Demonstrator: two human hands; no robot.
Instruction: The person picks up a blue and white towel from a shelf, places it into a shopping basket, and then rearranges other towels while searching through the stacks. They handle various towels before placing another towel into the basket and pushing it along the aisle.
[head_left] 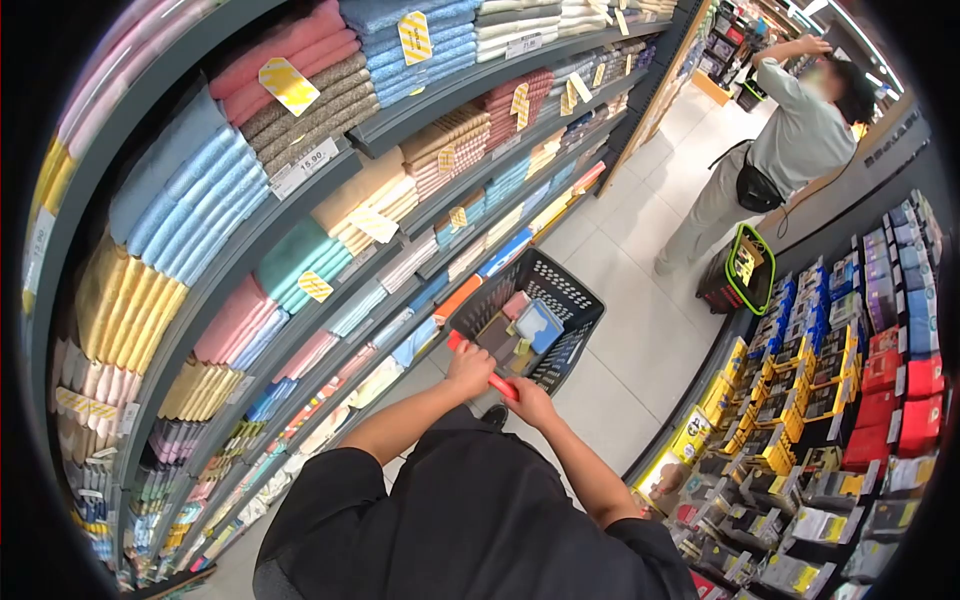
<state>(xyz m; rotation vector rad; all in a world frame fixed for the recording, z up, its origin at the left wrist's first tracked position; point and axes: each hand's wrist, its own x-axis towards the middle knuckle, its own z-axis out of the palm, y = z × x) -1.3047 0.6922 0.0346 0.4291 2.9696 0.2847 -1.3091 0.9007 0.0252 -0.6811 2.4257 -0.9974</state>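
Note:
A dark perforated shopping basket (585, 325) stands in front of me, with a red handle (499, 384) on my side. My left hand (470, 370) is wrapped round the handle's left part, near its end. Further right along the same bar, my right hand (530, 400) is closed on it. Inside the basket lie a light blue item (540, 326), a pink item (516, 305) and a flat brown item (495, 340). The undersides of my fingers are hidden.
Shelves of folded towels (190, 220) with price tags curve along my left. On the right hang racks of packaged goods (800, 400). Ahead, a person (790, 150) in light clothes stands with raised arms beside another basket (735, 275). The tiled floor (630, 300) runs between.

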